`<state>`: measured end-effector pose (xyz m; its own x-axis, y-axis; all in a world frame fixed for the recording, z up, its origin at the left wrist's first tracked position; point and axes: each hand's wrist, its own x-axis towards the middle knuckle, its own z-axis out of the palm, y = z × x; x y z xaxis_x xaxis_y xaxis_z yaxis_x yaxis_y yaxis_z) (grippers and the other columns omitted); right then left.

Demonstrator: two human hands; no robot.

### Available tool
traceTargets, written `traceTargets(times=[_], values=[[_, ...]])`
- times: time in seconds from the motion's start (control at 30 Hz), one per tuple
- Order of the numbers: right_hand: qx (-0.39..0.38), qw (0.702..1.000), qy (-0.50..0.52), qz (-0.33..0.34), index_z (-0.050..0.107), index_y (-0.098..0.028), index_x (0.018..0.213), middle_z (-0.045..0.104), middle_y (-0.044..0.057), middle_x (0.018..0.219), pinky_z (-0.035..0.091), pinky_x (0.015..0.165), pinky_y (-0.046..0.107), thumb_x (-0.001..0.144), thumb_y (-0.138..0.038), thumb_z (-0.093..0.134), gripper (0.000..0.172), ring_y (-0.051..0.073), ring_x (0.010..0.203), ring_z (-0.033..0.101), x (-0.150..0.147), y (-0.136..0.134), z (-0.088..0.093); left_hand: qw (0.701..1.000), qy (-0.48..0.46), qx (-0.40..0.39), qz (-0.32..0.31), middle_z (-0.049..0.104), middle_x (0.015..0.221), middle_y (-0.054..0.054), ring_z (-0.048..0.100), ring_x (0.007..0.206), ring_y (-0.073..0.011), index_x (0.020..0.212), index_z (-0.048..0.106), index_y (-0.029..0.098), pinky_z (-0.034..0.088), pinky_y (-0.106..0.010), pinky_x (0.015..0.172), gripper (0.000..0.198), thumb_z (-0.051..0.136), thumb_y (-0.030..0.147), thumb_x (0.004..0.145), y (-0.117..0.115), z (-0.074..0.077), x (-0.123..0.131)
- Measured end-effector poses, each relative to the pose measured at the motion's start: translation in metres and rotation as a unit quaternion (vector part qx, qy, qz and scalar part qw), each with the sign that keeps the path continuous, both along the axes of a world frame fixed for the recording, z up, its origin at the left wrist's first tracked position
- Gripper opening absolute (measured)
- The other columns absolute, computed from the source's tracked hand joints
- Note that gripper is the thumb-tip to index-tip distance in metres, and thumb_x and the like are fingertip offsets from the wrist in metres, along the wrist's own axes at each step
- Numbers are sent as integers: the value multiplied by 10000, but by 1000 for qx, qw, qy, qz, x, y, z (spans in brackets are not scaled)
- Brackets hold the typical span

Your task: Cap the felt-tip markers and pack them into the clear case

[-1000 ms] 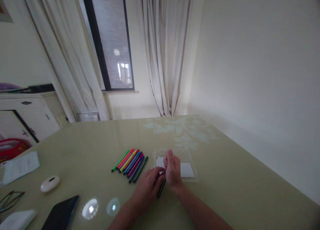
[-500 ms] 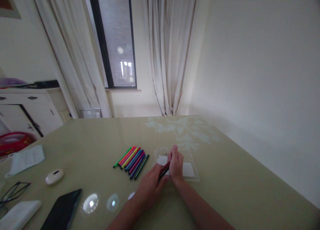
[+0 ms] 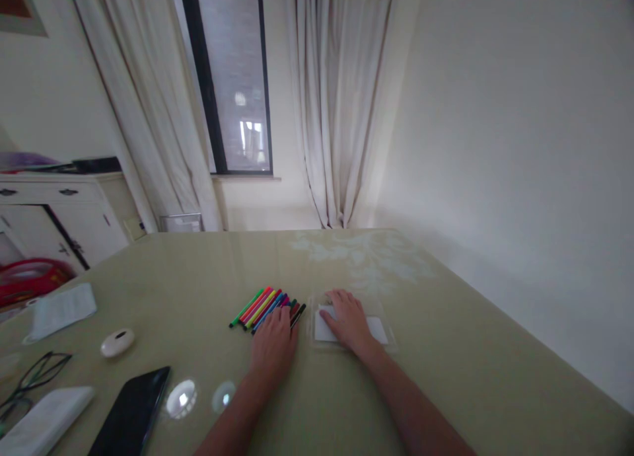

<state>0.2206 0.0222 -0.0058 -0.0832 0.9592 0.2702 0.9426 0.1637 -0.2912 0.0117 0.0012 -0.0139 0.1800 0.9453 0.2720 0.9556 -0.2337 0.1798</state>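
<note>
Several coloured felt-tip pens lie side by side in a row on the table, green at the left end and dark ones at the right. My left hand rests palm down over the near right part of the row, its fingers laid across the pens and hiding some of them. Beside it, my right hand lies with fingers spread on a clear plastic case. A white card shows inside the case, partly under that hand.
To the left are a black phone, a white box-like item, eyeglasses, a round white object and a pale face mask. A wall runs along the table's right side.
The dark pens that were between my hands now lie at the right end of the row. My left hand has moved left onto the pens; my right hand has opened and lowered onto the case.
</note>
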Motion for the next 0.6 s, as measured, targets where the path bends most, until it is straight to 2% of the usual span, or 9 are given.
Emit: traceTargets(times=[0.1, 0.3, 0.6], values=[[-16, 999, -28, -20, 621, -217, 1372, 641, 131, 1401, 426, 1051, 429, 977, -276, 570, 402, 310, 1282, 573, 13, 4, 1, 1000, 10, 4, 22, 677, 1224, -145, 670, 1074, -277, 1253, 635, 150, 517, -385, 913, 315, 483, 323, 1039, 0, 3, -1], [-43, 993, -44, -101, 606, -223, 1401, 608, 117, 1475, 431, 1042, 417, 990, -209, 498, 425, 298, 1309, 567, 57, 14, 0, 999, 39, 20, 26, 616, 1359, -177, 571, 1271, -340, 1335, 637, 148, 454, -458, 1056, 391, 550, 350, 1012, 2, 7, -5], [-36, 991, -40, -124, 663, -206, 1349, 656, 137, 1429, 447, 1038, 424, 946, -125, 468, 454, 289, 1276, 617, 138, 7, 8, 999, 25, -20, 15, 591, 1442, -143, 556, 1309, -323, 1307, 644, 210, 443, -451, 1065, 342, 564, 256, 977, 10, 11, -19]])
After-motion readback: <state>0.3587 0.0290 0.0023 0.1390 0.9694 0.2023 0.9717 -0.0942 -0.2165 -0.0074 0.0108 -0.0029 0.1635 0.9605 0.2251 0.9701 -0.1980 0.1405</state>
